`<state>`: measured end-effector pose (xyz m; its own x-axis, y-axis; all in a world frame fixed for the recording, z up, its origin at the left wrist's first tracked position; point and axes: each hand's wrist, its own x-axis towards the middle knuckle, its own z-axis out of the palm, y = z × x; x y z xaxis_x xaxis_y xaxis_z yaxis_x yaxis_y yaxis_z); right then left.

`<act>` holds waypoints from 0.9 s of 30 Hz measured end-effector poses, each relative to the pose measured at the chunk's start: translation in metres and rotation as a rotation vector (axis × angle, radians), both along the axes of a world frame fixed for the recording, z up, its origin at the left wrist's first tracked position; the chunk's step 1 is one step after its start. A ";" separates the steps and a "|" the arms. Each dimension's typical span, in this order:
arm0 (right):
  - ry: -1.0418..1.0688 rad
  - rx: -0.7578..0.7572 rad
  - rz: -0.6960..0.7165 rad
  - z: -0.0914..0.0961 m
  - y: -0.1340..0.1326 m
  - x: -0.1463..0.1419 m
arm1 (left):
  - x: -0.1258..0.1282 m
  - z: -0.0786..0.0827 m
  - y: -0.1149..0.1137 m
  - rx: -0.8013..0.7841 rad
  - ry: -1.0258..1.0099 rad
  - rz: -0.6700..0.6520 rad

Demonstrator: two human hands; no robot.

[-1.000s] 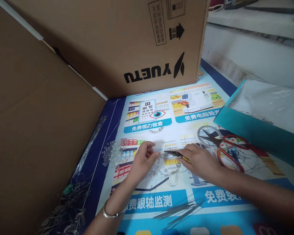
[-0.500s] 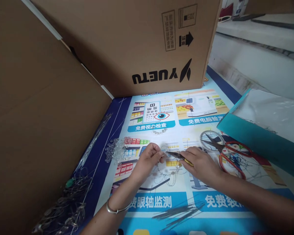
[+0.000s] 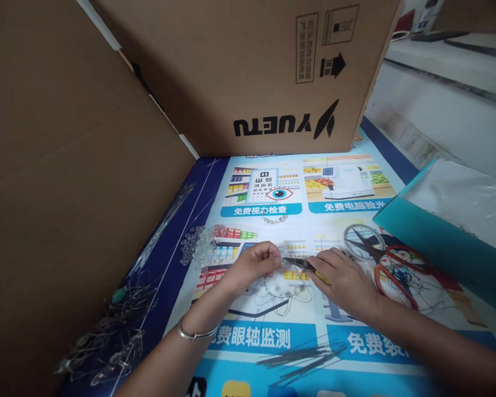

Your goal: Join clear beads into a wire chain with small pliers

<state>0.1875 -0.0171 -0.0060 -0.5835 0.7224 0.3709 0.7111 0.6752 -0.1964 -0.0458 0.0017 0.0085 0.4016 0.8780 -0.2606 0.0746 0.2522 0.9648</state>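
Change since earlier: both hands keep almost the same pose, pliers tip at the left fingertips. The head has turned a little, so the cardboard box (image 3: 252, 71) now sits further right in view.
Left grip: left hand (image 3: 254, 264) has thumb and fingertips pressed together, pinching a thin wire (image 3: 281, 291) just left of the pliers tip.
Right grip: right hand (image 3: 343, 278) is closed round the yellow handles of the pliers (image 3: 300, 263), nose pointing left. Whether the nose is clamped on the wire is too small to tell.
Wire's place: it trails from the pinch toward the near side in loose loops with a few clear beads, lying on the printed sheet (image 3: 273, 336) that covers the table.
Doing it well: as I judge it, the pinch should stay right beside the pliers nose so the short span cannot flex. The right wrist should rest on the sheet, and the turn should come from the pliers, not the left fingers.
Risk: the trailing loops could catch under the right palm.
Left of the hands: a heap of clear beads (image 3: 196, 248).
Right of the hands: red-handled scissors (image 3: 391, 264) among stray wire, and beyond them a teal box (image 3: 438, 242).
Near side: a bundle of cut wires (image 3: 297, 358), with tangled wire loops (image 3: 107, 342) at the near left.
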 end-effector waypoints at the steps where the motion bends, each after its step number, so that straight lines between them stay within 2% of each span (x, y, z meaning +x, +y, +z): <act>1: -0.007 -0.006 0.003 -0.001 0.000 0.000 | 0.000 -0.001 0.000 -0.003 0.013 -0.002; 7: -0.047 -0.009 0.026 -0.004 -0.001 0.000 | 0.000 -0.005 0.003 0.005 0.088 -0.002; 12: -0.061 -0.011 0.026 0.001 0.001 -0.001 | 0.001 -0.003 0.003 -0.006 0.093 -0.001; 18: -0.102 0.002 0.071 0.006 0.006 0.002 | -0.001 0.001 0.004 -0.007 0.096 -0.088; 27: -0.117 -0.001 0.143 0.002 0.014 0.008 | 0.002 0.005 0.004 0.010 0.115 -0.186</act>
<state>0.1954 -0.0027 -0.0039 -0.7198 0.6292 0.2932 0.6256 0.7710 -0.1187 -0.0438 0.0061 0.0136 0.5248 0.7945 -0.3056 0.2289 0.2142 0.9496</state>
